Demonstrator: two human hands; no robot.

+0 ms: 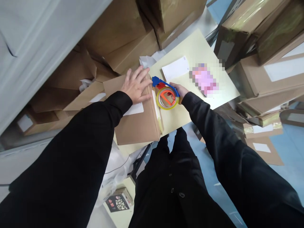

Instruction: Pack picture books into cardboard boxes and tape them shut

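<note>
A brown cardboard box (137,128) lies on the pale yellow tabletop (201,47), with a white label on its upper face. My left hand (137,85) rests on that face, fingers spread. My right hand (180,91) grips a tape dispenser (167,95) by its blue frame. The dispenser carries a yellow-rimmed roll of tape around an orange-red hub. Its blue front end is close to the box's right edge, where a strip of yellowish tape shows. Whether the dispenser touches the box, I cannot tell.
A white paper (175,68) and a blurred pink object (205,80) lie on the table. Open cardboard boxes (121,34) crowd the far left side. Stacked boxes (268,72) stand at the right on the blue floor (291,142). A dark printed box (118,202) sits on a lower surface.
</note>
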